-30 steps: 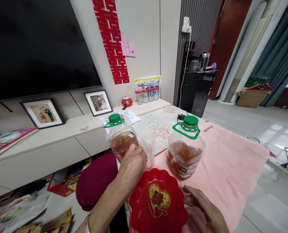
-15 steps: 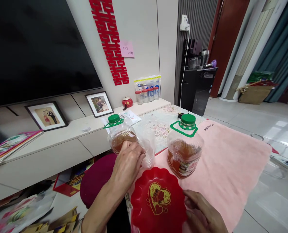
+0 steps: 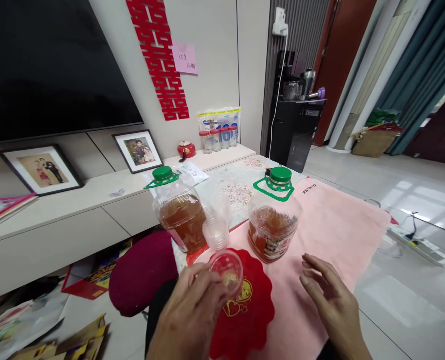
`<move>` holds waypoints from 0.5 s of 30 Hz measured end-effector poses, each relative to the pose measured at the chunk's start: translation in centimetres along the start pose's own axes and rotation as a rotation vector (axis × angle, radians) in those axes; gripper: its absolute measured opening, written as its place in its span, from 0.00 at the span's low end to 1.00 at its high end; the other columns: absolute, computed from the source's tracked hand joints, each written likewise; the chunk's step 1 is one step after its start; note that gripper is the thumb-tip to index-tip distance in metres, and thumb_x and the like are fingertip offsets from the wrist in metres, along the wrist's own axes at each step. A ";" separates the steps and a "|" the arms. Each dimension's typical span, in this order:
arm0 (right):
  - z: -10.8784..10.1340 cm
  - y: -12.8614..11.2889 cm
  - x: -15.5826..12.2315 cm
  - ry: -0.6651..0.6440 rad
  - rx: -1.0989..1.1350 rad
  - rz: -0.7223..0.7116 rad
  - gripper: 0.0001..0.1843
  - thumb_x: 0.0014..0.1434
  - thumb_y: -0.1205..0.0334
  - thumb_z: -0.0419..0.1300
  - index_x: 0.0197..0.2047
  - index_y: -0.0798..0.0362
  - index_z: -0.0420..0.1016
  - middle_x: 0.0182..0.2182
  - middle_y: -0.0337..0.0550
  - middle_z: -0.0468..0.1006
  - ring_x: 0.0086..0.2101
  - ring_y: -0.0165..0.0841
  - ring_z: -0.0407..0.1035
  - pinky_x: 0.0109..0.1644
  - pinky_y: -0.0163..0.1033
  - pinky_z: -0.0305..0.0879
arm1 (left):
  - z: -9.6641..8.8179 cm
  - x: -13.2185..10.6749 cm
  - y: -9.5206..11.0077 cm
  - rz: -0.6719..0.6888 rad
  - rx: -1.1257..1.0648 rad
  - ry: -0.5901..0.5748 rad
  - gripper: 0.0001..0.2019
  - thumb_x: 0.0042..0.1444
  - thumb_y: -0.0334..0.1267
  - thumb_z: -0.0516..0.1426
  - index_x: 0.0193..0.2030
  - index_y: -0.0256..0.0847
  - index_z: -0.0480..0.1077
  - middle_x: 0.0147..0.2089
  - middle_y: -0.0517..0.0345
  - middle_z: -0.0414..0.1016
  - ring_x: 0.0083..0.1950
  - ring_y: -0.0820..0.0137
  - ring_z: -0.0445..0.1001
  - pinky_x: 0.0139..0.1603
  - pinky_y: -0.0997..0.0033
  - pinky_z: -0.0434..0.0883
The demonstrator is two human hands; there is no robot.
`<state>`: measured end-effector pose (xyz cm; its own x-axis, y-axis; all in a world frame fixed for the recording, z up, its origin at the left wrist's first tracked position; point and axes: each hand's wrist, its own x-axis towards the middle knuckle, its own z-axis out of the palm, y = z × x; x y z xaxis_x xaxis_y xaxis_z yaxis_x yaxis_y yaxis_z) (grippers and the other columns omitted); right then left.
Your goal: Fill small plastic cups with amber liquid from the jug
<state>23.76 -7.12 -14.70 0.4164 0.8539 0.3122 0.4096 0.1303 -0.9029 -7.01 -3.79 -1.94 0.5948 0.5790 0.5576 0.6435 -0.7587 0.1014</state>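
1. Plastic cup (image 3: 230, 267): clear, over the left part of the red tray (image 3: 258, 315), mouth facing the camera. Can't tell if its base touches the tray.
2. Hands: left hand (image 3: 194, 302) grips the cup by its left side, fingers bent; thumb contact can't be made out. Right hand (image 3: 329, 295) is free, fingers spread and loosely curved, right of the tray, above the pink cloth (image 3: 342, 220). Can't tell if it touches the cloth.
3. Tray: scalloped rim, gold heart print partly covered by the cup, lies on the cloth.
4. Cup stack (image 3: 215, 232): clear nested cups, just behind the held cup, between the two jugs.
5. Left jug (image 3: 184, 217): brown liquid, green cap on, green handle ring, beside the stack.
6. Right jug (image 3: 273, 227): same type, capped, brown liquid, label facing front right, stands on the cloth behind the tray.
7. Counter (image 3: 239, 192): floral cover visible behind the jugs; cloth spreads over the near and right part.
8. Surroundings: maroon stool (image 3: 143, 272) left of the counter. Low cabinet (image 3: 57, 222) behind carries two framed photos (image 3: 137, 151), a red pot (image 3: 186, 149) and red-lidded jars (image 3: 215, 140).
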 end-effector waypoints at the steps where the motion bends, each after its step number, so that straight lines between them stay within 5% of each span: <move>1: -0.1 -0.1 0.7 0.018 0.019 0.026 0.25 0.65 0.48 0.67 0.62 0.46 0.75 0.59 0.53 0.78 0.49 0.43 0.81 0.55 0.51 0.81 | 1.3 -1.1 0.0 -0.015 0.005 0.009 0.10 0.71 0.28 0.51 0.47 0.44 0.73 0.45 0.62 0.77 0.55 0.69 0.68 0.61 0.74 0.70; 7: 0.6 -2.4 4.2 -0.003 0.172 0.083 0.36 0.61 0.44 0.70 0.68 0.44 0.69 0.70 0.54 0.69 0.66 0.50 0.68 0.68 0.65 0.69 | 7.2 -5.2 -0.7 0.073 0.273 0.111 0.13 0.67 0.28 0.54 0.51 0.42 0.76 0.49 0.56 0.81 0.56 0.59 0.75 0.53 0.63 0.79; 11: 0.3 -4.9 6.6 0.035 0.188 -0.021 0.30 0.63 0.46 0.69 0.65 0.43 0.72 0.67 0.52 0.73 0.61 0.48 0.72 0.66 0.63 0.71 | 9.4 -7.1 -1.2 0.075 0.327 0.122 0.15 0.68 0.27 0.51 0.48 0.45 0.77 0.51 0.60 0.82 0.57 0.58 0.77 0.53 0.62 0.79; 15: -1.3 -10.0 10.7 0.030 0.071 -0.279 0.19 0.67 0.51 0.66 0.59 0.45 0.78 0.56 0.49 0.79 0.53 0.43 0.76 0.58 0.54 0.75 | 10.5 -8.2 -1.7 0.045 0.317 0.126 0.12 0.68 0.30 0.54 0.47 0.47 0.78 0.54 0.62 0.82 0.58 0.57 0.79 0.54 0.61 0.80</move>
<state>25.17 0.06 -2.00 0.3198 0.7648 0.5593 0.4542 0.3943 -0.7989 -7.87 -4.13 -15.31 0.5742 0.4906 0.6554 0.7476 -0.6406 -0.1755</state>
